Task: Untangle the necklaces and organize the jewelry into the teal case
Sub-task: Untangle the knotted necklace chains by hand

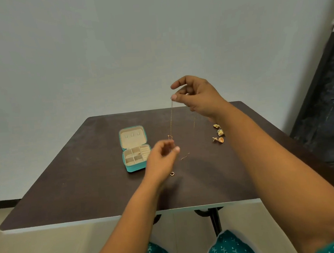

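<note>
My right hand (196, 95) is raised above the table and pinches a thin gold necklace chain (171, 120) that hangs straight down; a second strand (194, 122) hangs beside it. My left hand (161, 158) is lower and pinches the chain's bottom part near its clasp (170, 136). The teal case (130, 169) lies open to the left, with a cream lining and several small compartments. A loose end of chain (185, 156) and a small gold ring (172, 173) lie on the table near my left hand.
Three gold earrings (219, 133) lie on the dark brown table (76, 183) at the right, under my right forearm. A pale wall stands behind the table and a dark door (330, 103) is at the far right. My knees in teal fabric show below the table edge.
</note>
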